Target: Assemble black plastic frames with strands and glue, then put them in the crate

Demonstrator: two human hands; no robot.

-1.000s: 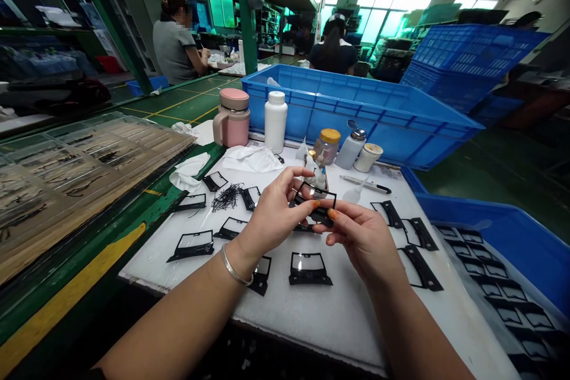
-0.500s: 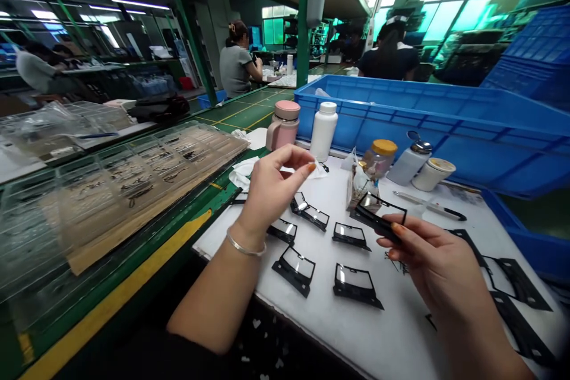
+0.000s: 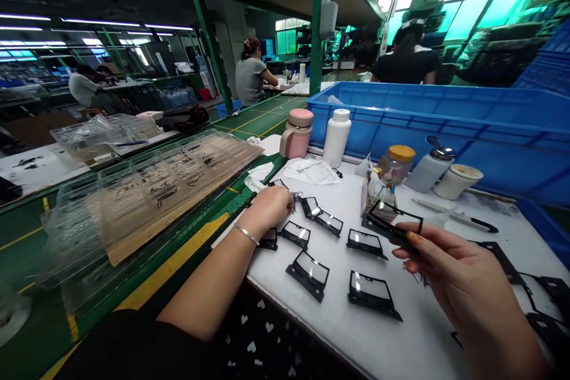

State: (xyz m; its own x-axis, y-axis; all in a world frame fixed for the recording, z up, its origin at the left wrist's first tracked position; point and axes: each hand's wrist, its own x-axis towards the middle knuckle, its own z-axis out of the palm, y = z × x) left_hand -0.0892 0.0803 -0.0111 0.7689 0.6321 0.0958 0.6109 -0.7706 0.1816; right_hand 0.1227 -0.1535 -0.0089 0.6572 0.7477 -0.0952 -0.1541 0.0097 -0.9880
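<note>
My right hand pinches a black plastic frame with a window opening by its lower edge, tilted above the white tabletop. With fingers curled down, my left hand is closed at a small pile of thin black pieces; its fingertips are mostly hidden, so what they grip does not show. Several similar black frames with shiny clear windows lie between my hands, among them one frame near the front edge. More black parts lie partly behind my right wrist.
A long blue crate stands behind the table. Before it are a pink mug, white bottle, yellow-lidded jar, pump bottle and knife. A clear compartment tray lies left. Co-workers sit farther off.
My left hand has come down from above the table to the pile of thin black pieces, and its fingers have curled in. My right hand still holds the black frame. The view has shifted left.
</note>
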